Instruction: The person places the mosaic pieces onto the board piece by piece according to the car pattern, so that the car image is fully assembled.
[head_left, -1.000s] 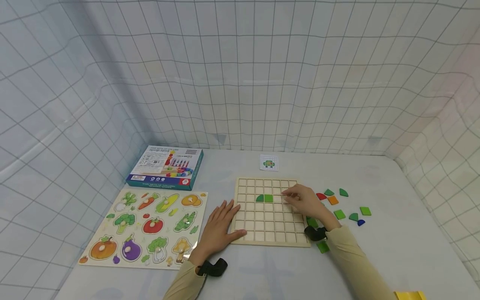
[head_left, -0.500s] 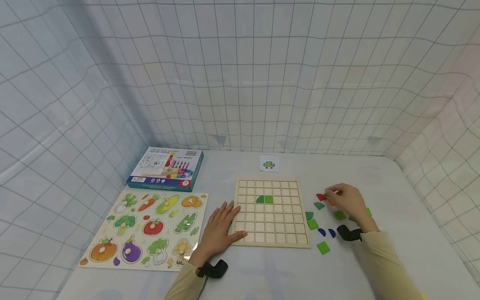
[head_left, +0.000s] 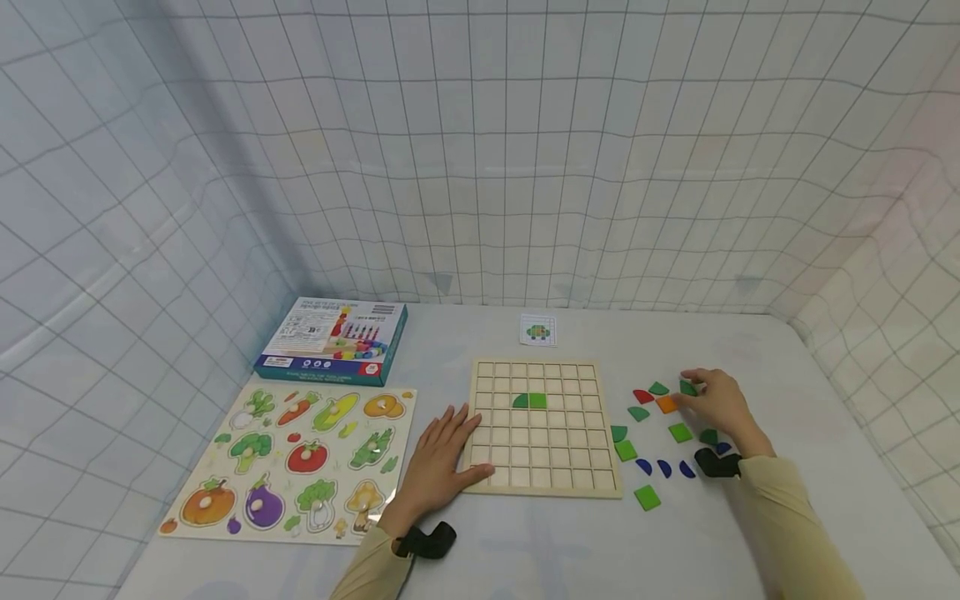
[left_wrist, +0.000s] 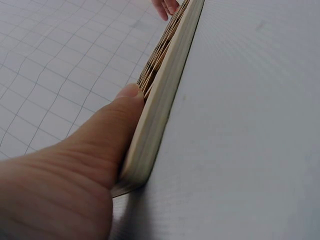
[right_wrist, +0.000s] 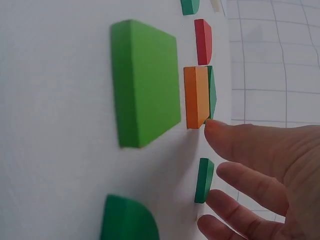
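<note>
R hand (head_left: 720,403) has left the pale wooden grid board (head_left: 542,427) w/o adding a tile and now sits among the loose pieces right of the board, fingers relaxed, one fingertip on the orange square tile (head_left: 666,404); nothing pinched yet. L hand (head_left: 438,461) stays flat, spread on board's left edge. Board holds only 2 green tiles (head_left: 529,400), so selection is underway.

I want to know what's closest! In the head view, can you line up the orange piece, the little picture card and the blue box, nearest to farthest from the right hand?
1. Orange piece, touching the right hand's fingers.
2. Picture card, behind the board.
3. Blue box, far left.
</note>
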